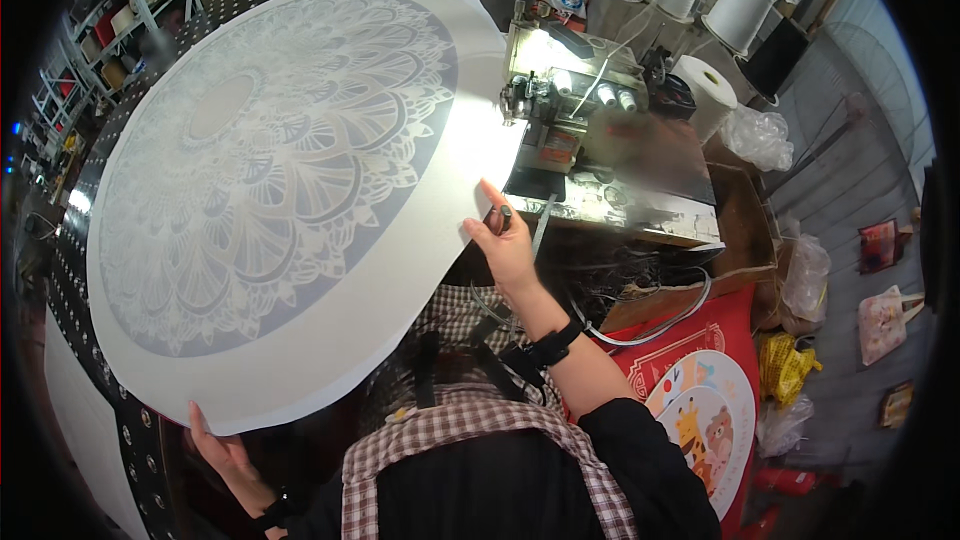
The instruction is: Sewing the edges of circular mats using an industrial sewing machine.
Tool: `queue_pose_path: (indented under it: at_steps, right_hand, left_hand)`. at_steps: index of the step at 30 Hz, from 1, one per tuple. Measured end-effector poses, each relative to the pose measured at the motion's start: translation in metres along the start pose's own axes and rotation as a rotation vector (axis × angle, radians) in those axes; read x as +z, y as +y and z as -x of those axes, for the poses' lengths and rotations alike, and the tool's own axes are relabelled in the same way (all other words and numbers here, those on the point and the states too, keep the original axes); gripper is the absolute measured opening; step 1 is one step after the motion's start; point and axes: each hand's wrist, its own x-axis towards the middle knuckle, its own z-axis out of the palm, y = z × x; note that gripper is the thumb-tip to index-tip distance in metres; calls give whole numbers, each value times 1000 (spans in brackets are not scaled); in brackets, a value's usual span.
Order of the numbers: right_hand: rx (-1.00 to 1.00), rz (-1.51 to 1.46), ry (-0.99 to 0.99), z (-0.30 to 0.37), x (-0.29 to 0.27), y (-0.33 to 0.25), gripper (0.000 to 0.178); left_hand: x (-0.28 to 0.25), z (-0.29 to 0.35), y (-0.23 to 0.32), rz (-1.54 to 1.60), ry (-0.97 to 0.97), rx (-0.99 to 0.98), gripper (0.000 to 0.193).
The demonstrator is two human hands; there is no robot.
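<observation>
A large round white mat (420,230) with a grey mandala print lies on the table, its right edge under the head of the sewing machine (580,70). My right hand (508,255) grips the mat's edge just on my side of the lit machine head, thumb and index finger at the rim. A dark, round-ended rod (506,215) sticks up from the same hand; the rest of it is hidden. At the mat's near left edge is my left hand (222,452), one digit on top and the other fingers mostly hidden below.
Cones of white thread (740,12) and black thread (775,58) stand behind the machine. A perforated black table (150,460) runs under the mat. Below right, round animal-printed pieces (705,430) lie on red material (665,355), beside an open cardboard box (745,225).
</observation>
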Motion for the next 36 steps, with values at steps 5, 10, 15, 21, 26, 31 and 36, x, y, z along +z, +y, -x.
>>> queue_pose_path:
  at_steps: [5, 10, 15, 21, 26, 31, 36]
  right_hand:
    - [-11, -67, 91, -9, -5, -4, 50]
    - [-116, 18, 185, -36, -17, -5, 45]
    - [-155, 11, 198, -54, -21, -17, 45]
    - [-113, 62, -33, 16, -2, -3, 55]
    - [-47, -29, -114, 59, 18, 13, 56]
    - [5, -16, -129, 54, 9, 11, 56]
    - [26, -78, -98, 38, 12, 6, 56]
  left_hand:
    - [24, 27, -12, -141, -141, 20, 44]
    - [29, 44, -37, -145, -218, 0, 35]
    - [51, 68, -64, -190, -236, -31, 31]
    - [52, 90, -95, -305, -217, -230, 33]
    - [-3, 75, -100, -248, -457, -303, 39]
    - [-17, 34, -22, 274, -255, -1, 50]
    - [-33, 10, 0, -125, -4, 55, 49]
